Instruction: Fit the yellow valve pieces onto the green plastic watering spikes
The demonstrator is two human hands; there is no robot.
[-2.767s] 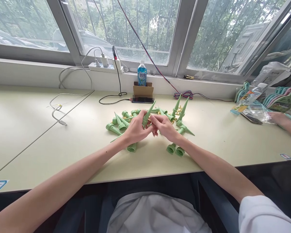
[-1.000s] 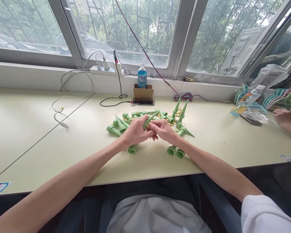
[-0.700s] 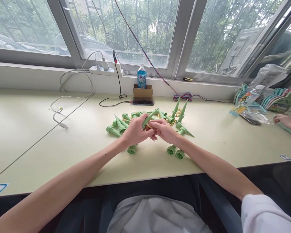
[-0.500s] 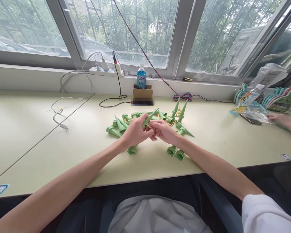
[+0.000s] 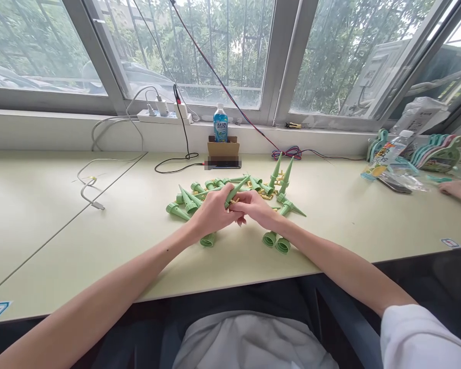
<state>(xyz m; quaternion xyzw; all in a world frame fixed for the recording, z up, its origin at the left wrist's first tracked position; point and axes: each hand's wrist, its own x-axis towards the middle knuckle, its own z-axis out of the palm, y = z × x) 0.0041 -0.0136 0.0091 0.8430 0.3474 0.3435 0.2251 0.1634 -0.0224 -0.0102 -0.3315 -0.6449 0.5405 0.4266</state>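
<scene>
My left hand (image 5: 211,211) is wrapped round a green plastic cone spike (image 5: 235,190) whose tip points up and to the right. My right hand (image 5: 258,209) is closed beside it, fingertips pinching a small yellow piece at the spike's side. Both hands hover over a pile of several more green spikes (image 5: 188,197) lying on the pale table (image 5: 130,230). Two spikes (image 5: 282,177) stand upright behind my right hand. Two green round ends (image 5: 275,242) lie by my right wrist.
A drink bottle (image 5: 220,123) stands behind a small cardboard box (image 5: 223,150) at the window sill. A power strip (image 5: 163,116) and cables (image 5: 96,177) lie at the left. Another person's hand (image 5: 459,189) and coloured packaged goods (image 5: 415,156) are at the far right.
The spike in my left hand has tilted lower, from nearly upright to slanting right. My hands stay together. The other person's hand at the right has shifted about.
</scene>
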